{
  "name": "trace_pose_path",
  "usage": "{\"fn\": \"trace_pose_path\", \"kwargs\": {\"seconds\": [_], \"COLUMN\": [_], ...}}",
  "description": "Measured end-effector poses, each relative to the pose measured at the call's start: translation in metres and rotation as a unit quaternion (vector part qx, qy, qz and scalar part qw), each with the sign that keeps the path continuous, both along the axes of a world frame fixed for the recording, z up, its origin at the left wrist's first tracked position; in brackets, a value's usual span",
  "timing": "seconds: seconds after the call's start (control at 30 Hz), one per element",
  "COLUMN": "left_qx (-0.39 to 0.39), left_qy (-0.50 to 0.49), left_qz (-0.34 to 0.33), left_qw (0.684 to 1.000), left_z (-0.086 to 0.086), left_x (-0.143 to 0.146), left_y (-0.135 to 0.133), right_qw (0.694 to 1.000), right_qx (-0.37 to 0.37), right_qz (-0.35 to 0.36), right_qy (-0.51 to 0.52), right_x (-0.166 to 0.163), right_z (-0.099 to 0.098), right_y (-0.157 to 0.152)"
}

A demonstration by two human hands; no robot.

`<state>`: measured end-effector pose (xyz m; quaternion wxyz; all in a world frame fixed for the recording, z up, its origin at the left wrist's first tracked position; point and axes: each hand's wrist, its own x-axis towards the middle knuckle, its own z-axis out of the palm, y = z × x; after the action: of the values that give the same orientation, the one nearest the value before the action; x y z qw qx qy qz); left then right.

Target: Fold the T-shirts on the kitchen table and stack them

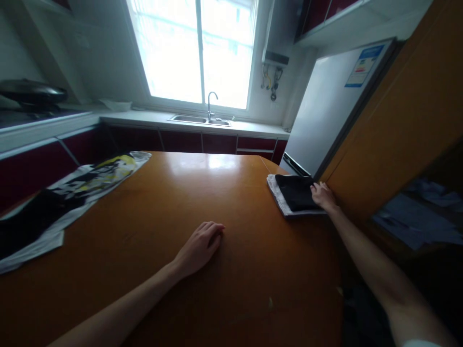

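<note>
My left hand (200, 246) rests on the wooden table, palm down, with its fingers loosely bent and the thumb slightly apart. Nothing shows in it. To the right, my right hand (323, 194) lies on the edge of a folded black garment (294, 192), fingers apart. That garment tops a small stack of folded cloth, with a white folded cloth (275, 193) showing beneath it. At the table's left side a black, white and yellow printed garment (90, 185) is spread out, away from both hands.
The brown wooden table (181, 193) spans the foreground. Beyond it are a counter with a steel sink (191, 118) and faucet (210, 103). A refrigerator (325, 106) and a wooden panel (398, 106) stand close on the right. A lidded pan (32, 90) sits on the left stove.
</note>
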<state>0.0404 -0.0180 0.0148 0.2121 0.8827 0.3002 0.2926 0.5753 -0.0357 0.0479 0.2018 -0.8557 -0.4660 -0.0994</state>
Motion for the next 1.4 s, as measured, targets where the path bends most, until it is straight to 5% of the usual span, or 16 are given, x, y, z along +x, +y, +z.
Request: {"fn": "trace_pose_path", "kwargs": {"seconds": [0.17,0.27,0.43,0.6,0.8,1.03,1.27,1.4], "left_qx": [-0.002,-0.02,-0.036,-0.044,-0.117,-0.212,-0.097,-0.042], "left_qy": [-0.021,-0.05,-0.136,-0.167,-0.168,-0.19,-0.251,-0.219], "left_qz": [0.015,0.019,0.045,0.098,0.161,0.253,0.448,0.566], "left_qw": [1.0,0.998,0.989,0.98,0.966,0.925,0.852,0.794], "left_z": [-0.001,-0.003,-0.008,-0.009,-0.009,-0.002,0.047,0.059], "left_x": [0.002,0.003,0.001,-0.005,-0.013,-0.033,-0.141,-0.218], "left_y": [-0.002,-0.004,-0.003,0.005,0.022,0.064,0.114,0.127], "right_qw": [0.981,0.959,0.933,0.954,0.978,0.976,0.977,0.976], "right_qx": [0.153,0.177,0.141,0.038,-0.02,-0.039,-0.055,-0.055], "right_qz": [0.111,0.22,0.309,0.265,0.196,0.21,0.206,0.209], "right_qy": [-0.035,0.017,0.118,0.135,0.076,0.047,0.03,0.022], "right_x": [-0.073,-0.144,-0.263,-0.334,-0.359,-0.352,-0.348,-0.347], "right_z": [0.031,0.036,0.004,-0.038,-0.07,-0.07,-0.071,-0.074], "right_y": [0.025,0.045,0.06,0.057,0.048,0.048,0.05,0.051]}}
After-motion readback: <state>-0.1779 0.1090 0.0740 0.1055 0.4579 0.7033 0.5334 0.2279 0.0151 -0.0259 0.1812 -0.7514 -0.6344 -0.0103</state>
